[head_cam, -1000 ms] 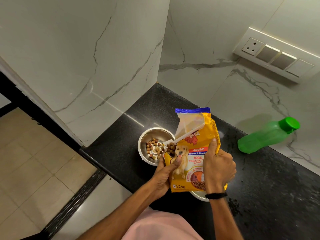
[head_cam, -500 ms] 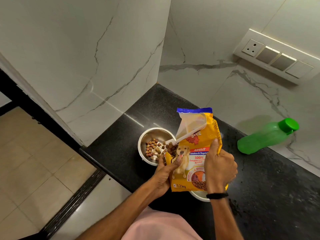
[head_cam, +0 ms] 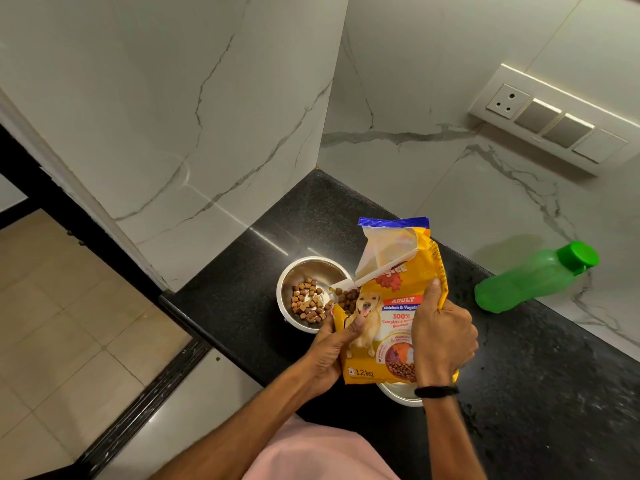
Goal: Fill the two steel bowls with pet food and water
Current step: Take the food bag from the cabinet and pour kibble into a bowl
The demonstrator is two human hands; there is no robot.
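Black speckled counter [head_cam: 554, 393] carries: steel bowl [head_cam: 308, 271] holding kibble, just beyond left hand [head_cam: 329, 355]; second steel bowl [head_cam: 398, 393], mostly hidden under right hand [head_cam: 443, 337]; green bottle [head_cam: 530, 278] on its side, right of that hand.

kibble [head_cam: 307, 304] in bowl [head_cam: 311, 268], second bowl [head_cam: 398, 393] seemingly under bag [head_cam: 393, 323]

2nd steel bowl [head_cam: 398, 393], lower centre: only a rim sliver shows under pet food bag [head_cam: 394, 317] & right wrist; contents hidden. Of left hand [head_cam: 325, 355] just thumb shows, fingers behind bag. Fingers of right hand [head_cam: 443, 341] wrap round bag's right edge, tips out of sight. Bag's brand name partly under folded flap; fine print too small to read. Both forearms cut off at bottom edge.
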